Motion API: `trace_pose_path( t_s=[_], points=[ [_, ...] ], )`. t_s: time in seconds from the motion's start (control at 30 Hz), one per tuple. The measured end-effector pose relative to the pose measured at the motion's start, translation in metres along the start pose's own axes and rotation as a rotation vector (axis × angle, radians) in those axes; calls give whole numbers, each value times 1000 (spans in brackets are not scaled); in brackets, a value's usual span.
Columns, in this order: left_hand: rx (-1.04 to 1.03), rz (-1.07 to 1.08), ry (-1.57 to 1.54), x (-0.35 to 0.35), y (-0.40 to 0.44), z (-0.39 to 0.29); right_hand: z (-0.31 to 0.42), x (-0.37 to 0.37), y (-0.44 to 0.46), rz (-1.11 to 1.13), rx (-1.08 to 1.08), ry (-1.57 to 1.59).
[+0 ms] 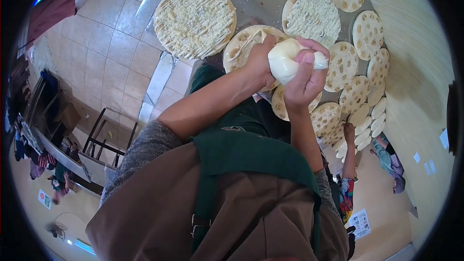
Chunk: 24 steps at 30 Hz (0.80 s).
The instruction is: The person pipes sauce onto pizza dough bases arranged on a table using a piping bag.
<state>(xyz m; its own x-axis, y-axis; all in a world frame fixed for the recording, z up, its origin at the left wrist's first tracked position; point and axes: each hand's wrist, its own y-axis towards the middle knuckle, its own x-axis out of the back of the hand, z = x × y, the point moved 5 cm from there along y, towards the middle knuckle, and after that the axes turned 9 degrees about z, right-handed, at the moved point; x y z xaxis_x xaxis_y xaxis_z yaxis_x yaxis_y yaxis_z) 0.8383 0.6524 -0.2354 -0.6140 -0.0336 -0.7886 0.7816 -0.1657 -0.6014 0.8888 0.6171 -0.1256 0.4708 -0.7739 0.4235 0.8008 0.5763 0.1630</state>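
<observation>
A plump piping bag point(284, 63) of pale cream is held between both hands above the metal table. My left hand point(263, 57) wraps round its lower left side, the fingers partly hidden behind it. My right hand point(308, 75) is closed round the twisted upper end, thumb pressed on top. Beneath my left hand lies a round flat dough base point(233, 57) with strips of cream on its left part; the bag's tip is hidden. Beside it sits a larger base covered in cream and grated cheese point(195, 19), and another cheese-topped base point(311, 18) lies behind my right hand.
Several plain dimpled bases point(355, 94) run along the table to the right, with smaller discs point(378, 116) beyond. Another person's hand point(349, 130) reaches in among them. A dark metal frame point(104, 137) stands on the tiled floor at left.
</observation>
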Motion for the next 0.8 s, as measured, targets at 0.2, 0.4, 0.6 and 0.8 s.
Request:
trace_pose_path(
  t_s=[0.2, 0.4, 0.6, 0.8],
  points=[
    [20, -173, 839, 25, -94, 0, 10, -22, -56, 161, -345, 225],
    [-44, -4, 436, 39, -25, 18, 5, -8, -26, 65, -244, 109],
    [-58, 53, 151, 32, 4, 23, -9, 3, -11, 67, -140, -19],
    [-203, -166, 982, 39, -104, 18, 11, -21, -75, 200, -339, 207]
  ],
)
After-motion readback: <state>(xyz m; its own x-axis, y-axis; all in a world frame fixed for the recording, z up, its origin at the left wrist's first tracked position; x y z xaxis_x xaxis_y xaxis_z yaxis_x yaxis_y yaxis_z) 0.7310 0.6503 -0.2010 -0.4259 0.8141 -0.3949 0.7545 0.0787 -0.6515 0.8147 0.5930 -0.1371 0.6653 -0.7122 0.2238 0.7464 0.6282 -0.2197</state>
